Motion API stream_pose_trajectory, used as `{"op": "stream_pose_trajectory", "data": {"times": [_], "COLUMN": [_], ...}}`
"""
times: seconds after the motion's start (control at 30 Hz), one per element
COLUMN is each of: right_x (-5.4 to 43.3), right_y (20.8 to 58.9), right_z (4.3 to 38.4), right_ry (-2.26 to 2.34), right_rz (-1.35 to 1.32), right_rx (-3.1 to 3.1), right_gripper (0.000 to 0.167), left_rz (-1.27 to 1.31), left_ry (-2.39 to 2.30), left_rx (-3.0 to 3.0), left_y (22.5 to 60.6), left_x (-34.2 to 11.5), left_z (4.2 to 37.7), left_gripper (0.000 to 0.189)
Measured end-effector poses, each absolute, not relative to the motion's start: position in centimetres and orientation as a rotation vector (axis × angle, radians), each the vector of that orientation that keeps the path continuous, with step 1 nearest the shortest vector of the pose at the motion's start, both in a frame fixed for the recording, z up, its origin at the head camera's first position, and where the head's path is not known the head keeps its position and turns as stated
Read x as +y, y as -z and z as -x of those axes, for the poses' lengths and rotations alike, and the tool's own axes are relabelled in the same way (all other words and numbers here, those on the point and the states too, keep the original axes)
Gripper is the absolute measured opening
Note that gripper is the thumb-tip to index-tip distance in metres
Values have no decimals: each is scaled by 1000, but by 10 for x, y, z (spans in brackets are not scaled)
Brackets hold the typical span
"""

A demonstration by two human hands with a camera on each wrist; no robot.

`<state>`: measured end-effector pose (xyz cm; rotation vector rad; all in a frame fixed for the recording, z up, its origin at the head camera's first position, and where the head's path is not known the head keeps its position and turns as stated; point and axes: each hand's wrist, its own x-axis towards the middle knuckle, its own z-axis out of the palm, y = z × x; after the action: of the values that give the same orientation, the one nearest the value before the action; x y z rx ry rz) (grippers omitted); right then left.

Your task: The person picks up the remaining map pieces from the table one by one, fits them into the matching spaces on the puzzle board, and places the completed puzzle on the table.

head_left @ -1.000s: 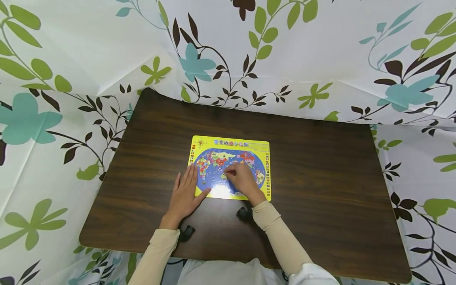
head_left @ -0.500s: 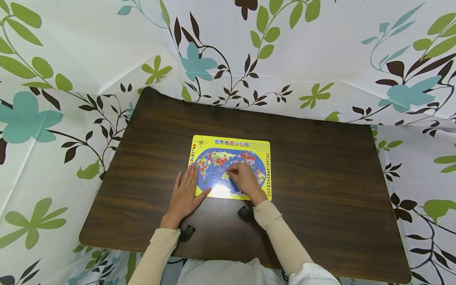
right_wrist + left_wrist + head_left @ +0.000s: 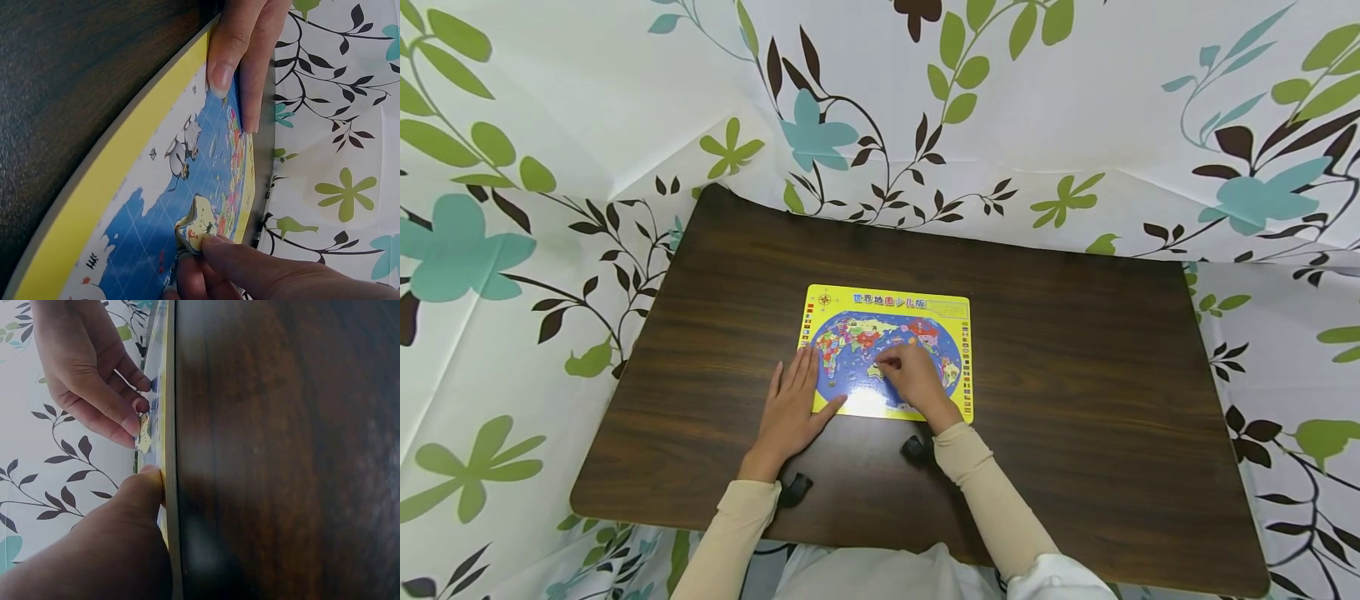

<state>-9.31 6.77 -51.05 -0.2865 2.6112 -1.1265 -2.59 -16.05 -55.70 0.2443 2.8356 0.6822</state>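
Observation:
A yellow-bordered world map puzzle board (image 3: 850, 358) lies on the table in front of me. My left hand (image 3: 792, 417) lies flat over its left edge, fingers straight, with the thumb (image 3: 147, 481) along the near border. My right hand (image 3: 917, 383) is over the lower middle of the map. Between its thumb and fingers it pinches a small cream, Australia-shaped puzzle piece (image 3: 199, 222) with little drawings on it. In the right wrist view the piece is tilted, close over the blue ocean area. Part of the map lies hidden under the right hand.
A dark wood table (image 3: 1075, 375) spreads out around the board. Black wrist cameras sit at the left wrist (image 3: 795, 490) and the right wrist (image 3: 917, 450). A white curtain (image 3: 880, 100) with leaf prints hangs behind the table and at its sides.

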Motion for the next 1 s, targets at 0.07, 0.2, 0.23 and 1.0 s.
{"op": "stream_pose_trajectory", "data": {"times": [0.07,0.2,0.23,1.0], "right_x": [68,69,69,70], "right_y": [511,511,511,513], "right_z": [93,92,92,90], "right_ry": [1131,1134,1134,1143], "right_rz": [294,302,302,353], "right_rx": [2614,2609,2606,2618], "right_gripper": [13,14,14,13], "left_rz": [-245,-249,-249,-245], "left_ry": [-684,-691,-693,-681], "left_rx": [2837,2842,2841,2847], "left_y": [557,557,557,558], "left_x": [-160,-160,-160,-160], "left_z": [26,26,26,26], "left_gripper": [95,95,95,95]}}
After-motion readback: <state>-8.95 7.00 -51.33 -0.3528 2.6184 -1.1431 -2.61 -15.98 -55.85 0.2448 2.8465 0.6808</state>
